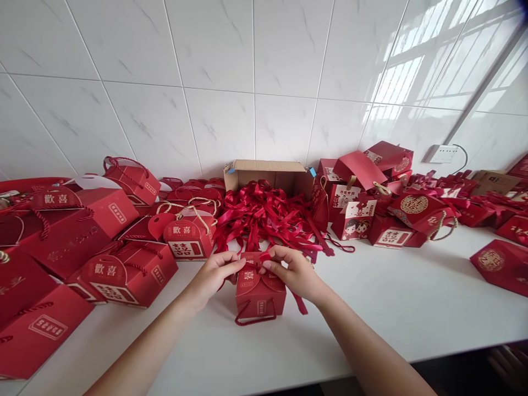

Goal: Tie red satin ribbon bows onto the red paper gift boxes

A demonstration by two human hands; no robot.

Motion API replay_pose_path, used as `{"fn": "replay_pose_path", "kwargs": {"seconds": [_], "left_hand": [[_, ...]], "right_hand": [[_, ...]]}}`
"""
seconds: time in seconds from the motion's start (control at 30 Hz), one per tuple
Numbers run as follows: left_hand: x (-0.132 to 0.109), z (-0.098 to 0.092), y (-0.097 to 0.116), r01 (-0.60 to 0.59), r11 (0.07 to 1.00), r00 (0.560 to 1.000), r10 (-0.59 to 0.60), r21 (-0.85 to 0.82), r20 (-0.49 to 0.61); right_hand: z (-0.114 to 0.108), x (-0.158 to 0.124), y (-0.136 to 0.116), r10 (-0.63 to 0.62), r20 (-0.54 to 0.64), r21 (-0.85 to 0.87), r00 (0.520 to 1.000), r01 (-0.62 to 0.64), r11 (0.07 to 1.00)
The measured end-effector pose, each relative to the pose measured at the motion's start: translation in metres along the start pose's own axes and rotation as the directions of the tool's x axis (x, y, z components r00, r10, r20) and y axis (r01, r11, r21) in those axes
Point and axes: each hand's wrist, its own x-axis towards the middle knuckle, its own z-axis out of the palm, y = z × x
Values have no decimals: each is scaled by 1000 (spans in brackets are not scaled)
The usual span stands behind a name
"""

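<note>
A small red gift box [260, 297] with gold lettering stands on the white table in front of me, its rope handle hanging down the near side. Over its top, my left hand [216, 273] pinches a red ribbon at the left. My right hand [295, 270] has thumb and fingertips closed on the same red ribbon [301, 304] at the right, and one tail of it trails down past the box's right side. Where the ribbon crosses the lid, my fingers partly hide it.
Behind the box, a cardboard carton [270, 166] spills a heap of red ribbons [268, 217]. Red gift boxes crowd the left [127, 272] and right [396, 225]. A power strip [440, 154] is on the tiled wall. The table's front edge runs along the lower right.
</note>
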Motion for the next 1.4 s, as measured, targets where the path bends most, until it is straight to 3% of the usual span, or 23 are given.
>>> {"fn": "replay_pose_path", "kwargs": {"seconds": [0.1, 0.23, 0.37, 0.47, 0.6, 0.73, 0.93, 1.07, 1.27, 1.4], "left_hand": [[-7, -3, 11, -110, 979, 994, 111, 172, 1], [-19, -1, 38, -205, 959, 976, 187, 194, 109], [-19, 12, 67, -266, 952, 951, 234, 150, 203], [-9, 24, 79, -280, 951, 946, 250, 129, 208], [5, 37, 86, -296, 948, 946, 274, 119, 174], [10, 43, 91, -328, 935, 929, 294, 131, 226], [9, 47, 102, -426, 885, 901, 396, 188, 178], [7, 48, 107, -430, 896, 890, 399, 113, 219], [14, 48, 107, -433, 887, 899, 411, 162, 153], [25, 43, 105, -417, 879, 888, 342, 229, 307]], "right_hand": [[9, 2, -5, 26, -100, -95, 995, -36, 995], [19, 6, -9, 35, -225, -225, 974, -87, 970], [21, 6, -9, -21, -228, -289, 973, -47, 956], [18, 5, -7, -77, -197, -256, 977, 25, 966], [16, 5, -3, -121, -218, -196, 969, 78, 977], [16, 5, -1, -128, -248, -206, 960, 76, 976], [16, 5, -2, -67, -205, -181, 976, 30, 983], [16, 4, -3, -48, -192, -163, 980, 16, 986], [16, 1, -5, -78, -179, -213, 981, 39, 976], [18, -1, -3, -79, -178, -223, 981, 38, 974]]}}
